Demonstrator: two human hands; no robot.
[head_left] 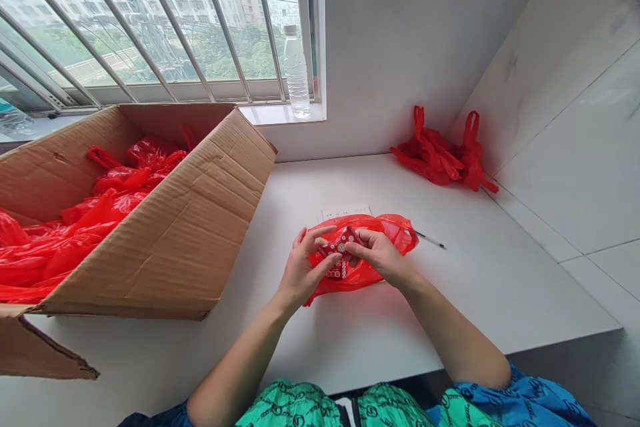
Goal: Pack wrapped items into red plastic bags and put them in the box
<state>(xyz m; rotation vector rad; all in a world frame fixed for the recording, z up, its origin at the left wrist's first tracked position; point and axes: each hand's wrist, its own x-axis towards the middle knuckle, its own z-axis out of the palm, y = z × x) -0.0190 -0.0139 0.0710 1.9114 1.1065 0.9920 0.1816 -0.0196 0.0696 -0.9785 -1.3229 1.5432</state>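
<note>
A small dark-red packet with white dots [345, 240] is pinched between the fingers of my left hand [306, 263] and my right hand [380, 253]. Under both hands lies a red plastic bag [360, 280], spread on the white table. Another dark-red printed piece [337, 271] shows on the bag just below the packet. My fingertips cover part of the packet, so its full shape is hidden.
On the left stands a cardboard box [170, 233] holding several red bags [120, 180]. A pen [431, 240] and a paper sheet [345, 211] touch or adjoin the bag. Crumpled red bags [440, 153] lie by the wall. A bottle [297, 77] stands on the windowsill.
</note>
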